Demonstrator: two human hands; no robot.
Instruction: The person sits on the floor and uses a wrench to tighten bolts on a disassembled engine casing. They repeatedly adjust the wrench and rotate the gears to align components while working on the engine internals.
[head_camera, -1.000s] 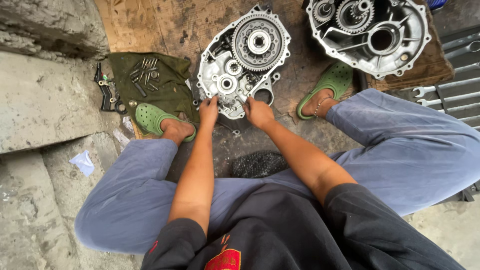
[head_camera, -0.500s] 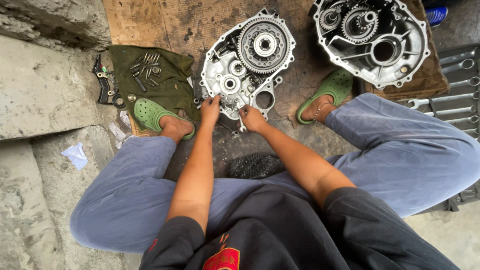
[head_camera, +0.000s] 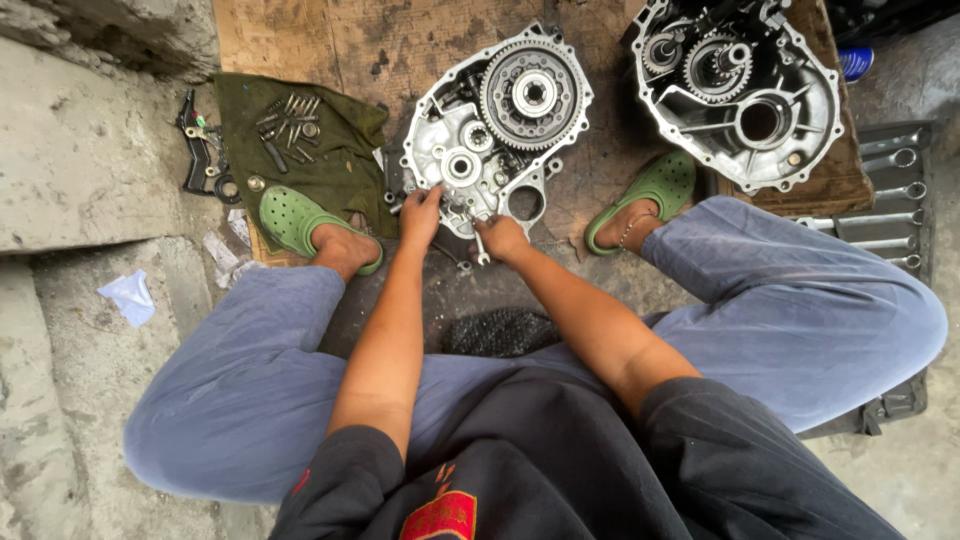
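Both hands work at the near edge of a gearbox casing half lying flat on brown cardboard on the ground, open side up so its large toothed gear and smaller bearings face the seated person. Left hand rests its curled fingers on the casing's lower rim, seemingly steadying it; whether it grips anything cannot be told. Right hand is closed around a small spanner, its ring end showing just below the casing's edge, apparently set to a fastener there.

Legs in blue trousers spread to either side, with green clogs planted beside the casing, which keeps the work between the knees. Left of it, an olive cloth holds loose bolts and washers together, likely so that none roll off. A second, larger casing sits apart at upper right on a brown mat. Beside it a grey tool roll lays out spanners in a row. A blue can-like object shows at the top right edge, and a scrap of white paper lies on the concrete at left.
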